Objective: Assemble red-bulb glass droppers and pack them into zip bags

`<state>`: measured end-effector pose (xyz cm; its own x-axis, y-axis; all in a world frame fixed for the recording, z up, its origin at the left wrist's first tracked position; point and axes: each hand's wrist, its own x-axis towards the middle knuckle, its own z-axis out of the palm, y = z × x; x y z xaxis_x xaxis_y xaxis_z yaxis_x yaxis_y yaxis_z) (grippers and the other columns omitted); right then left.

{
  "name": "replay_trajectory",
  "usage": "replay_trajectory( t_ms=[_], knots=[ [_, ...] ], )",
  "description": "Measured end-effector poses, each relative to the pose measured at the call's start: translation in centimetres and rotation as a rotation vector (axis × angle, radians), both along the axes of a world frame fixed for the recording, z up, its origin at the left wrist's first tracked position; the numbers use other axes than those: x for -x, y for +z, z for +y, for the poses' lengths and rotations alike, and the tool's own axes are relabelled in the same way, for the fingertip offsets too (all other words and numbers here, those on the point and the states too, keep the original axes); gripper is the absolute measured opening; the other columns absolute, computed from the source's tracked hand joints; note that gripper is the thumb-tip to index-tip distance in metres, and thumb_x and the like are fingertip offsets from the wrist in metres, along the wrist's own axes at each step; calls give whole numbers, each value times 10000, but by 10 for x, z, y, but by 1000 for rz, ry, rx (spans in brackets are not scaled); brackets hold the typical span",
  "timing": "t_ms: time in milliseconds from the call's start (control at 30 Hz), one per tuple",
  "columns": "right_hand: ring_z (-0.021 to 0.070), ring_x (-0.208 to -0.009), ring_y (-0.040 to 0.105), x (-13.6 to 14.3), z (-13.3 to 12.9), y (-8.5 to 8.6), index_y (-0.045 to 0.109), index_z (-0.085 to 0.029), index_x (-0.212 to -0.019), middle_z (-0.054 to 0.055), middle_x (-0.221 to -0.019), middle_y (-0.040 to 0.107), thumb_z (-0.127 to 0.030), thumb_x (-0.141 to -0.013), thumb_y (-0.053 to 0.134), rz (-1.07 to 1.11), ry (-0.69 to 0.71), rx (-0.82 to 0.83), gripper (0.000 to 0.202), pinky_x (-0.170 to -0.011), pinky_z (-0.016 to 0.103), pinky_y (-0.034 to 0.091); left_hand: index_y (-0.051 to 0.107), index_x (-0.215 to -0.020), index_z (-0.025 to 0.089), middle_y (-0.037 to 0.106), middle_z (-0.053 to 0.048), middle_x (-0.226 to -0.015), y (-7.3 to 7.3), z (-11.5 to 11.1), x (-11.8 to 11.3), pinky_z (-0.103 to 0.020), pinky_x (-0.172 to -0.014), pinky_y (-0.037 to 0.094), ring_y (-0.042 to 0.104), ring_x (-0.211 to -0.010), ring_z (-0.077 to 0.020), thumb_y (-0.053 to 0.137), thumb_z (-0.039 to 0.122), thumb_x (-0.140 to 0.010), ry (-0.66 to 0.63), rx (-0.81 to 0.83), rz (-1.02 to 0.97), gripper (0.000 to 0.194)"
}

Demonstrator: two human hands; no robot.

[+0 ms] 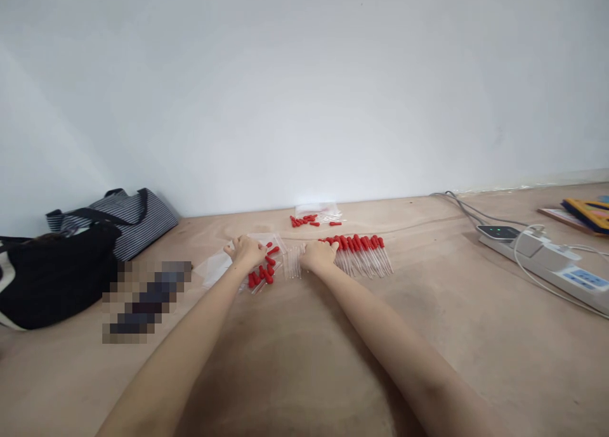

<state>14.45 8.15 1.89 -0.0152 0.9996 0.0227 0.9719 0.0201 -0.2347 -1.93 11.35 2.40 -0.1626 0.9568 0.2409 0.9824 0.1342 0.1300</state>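
Note:
My left hand point(246, 252) is over a clear plastic bag point(216, 267), its fingers apart, next to loose red rubber dropper bulbs point(261, 274). My right hand point(320, 255) has its fingers curled down at the right end of a row of bare clear tubes point(291, 262). What its fingertips hold, if anything, is hidden. Touching or just beside that hand on the right, several droppers point(364, 256) lie side by side, red bulbs away from me and clear tubes towards me.
Against the wall lie another clear bag point(316, 210) and more red bulbs point(304, 221). A striped bag point(136, 218) and a black bag point(57, 275) are at the left, near a blurred patch. At the right are a white power strip point(547, 262), cables, a black device point(499, 233) and a yellow-edged object point(590, 214).

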Motion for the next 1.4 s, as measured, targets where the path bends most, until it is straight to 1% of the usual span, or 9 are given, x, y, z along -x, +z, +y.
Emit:
replay_trajectory(
  t_ms=[167,267,400,567,733,867,1100,1233,1400],
  knots=[
    [215,-884,514,-32,-29,1,638,-175,-735,70,-820,646,-306,-789,421,70,88,-106,260,-763,354,250,649,-714,227,541,-68,-1100,4,-52,-10,-459,-903,235,407,-1082,-262,493,328,-742,-167,-132,19,189],
    [161,-775,501,-66,-56,-10,603,-177,-639,20,-704,621,-293,-775,485,186,344,-230,214,-707,307,239,617,-612,218,596,-50,-897,-9,-95,-16,-469,-855,254,492,-933,-241,527,303,-711,-421,-256,-10,158],
    [147,-733,471,-104,-84,-30,600,-180,-644,13,-649,590,-283,-785,519,156,520,-313,193,-688,306,219,590,-540,210,586,-31,-769,-27,-133,-21,-462,-816,281,512,-825,-226,570,294,-663,-490,-293,-48,150],
    [145,-731,469,-118,-92,-39,627,-207,-669,2,-639,578,-310,-792,538,148,523,-303,183,-692,313,219,593,-571,203,584,-37,-771,-26,-134,-13,-436,-779,326,524,-808,-222,507,341,-754,-542,-250,-41,245],
    [155,-805,479,-112,-88,-36,627,-232,-815,6,-780,581,-409,-721,609,181,470,-290,202,-704,302,247,568,-1052,348,570,-26,-1079,-14,-113,5,-406,-895,305,470,-1030,-208,420,71,-746,-1049,-127,113,439],
    [163,-841,470,-105,-85,-36,617,-228,-781,5,-826,569,-403,-710,621,217,418,-210,189,-713,301,252,530,-1085,418,525,14,-1188,-10,-105,5,-431,-972,233,411,-1131,-212,452,30,-716,-1226,-42,212,540],
    [179,-880,455,-100,-91,-40,567,-191,-737,31,-894,578,-254,-779,545,264,395,-312,80,-765,344,228,599,-781,240,636,-15,-930,-17,-116,-21,-418,-927,249,516,-971,-197,498,224,-801,-1013,-174,34,104],
    [160,-846,486,-96,-98,-37,534,-187,-759,14,-798,612,-207,-816,475,340,411,-375,84,-836,375,184,556,-789,211,641,7,-776,-31,-125,-34,-440,-899,230,561,-802,-170,492,269,-798,-775,-187,-156,87],
    [141,-833,506,-87,-105,-35,570,-212,-843,-6,-783,635,-218,-841,451,389,455,-416,120,-860,372,159,563,-815,224,645,16,-784,-38,-126,-38,-448,-889,205,564,-793,-172,501,270,-792,-742,-181,-213,81]
  ],
)
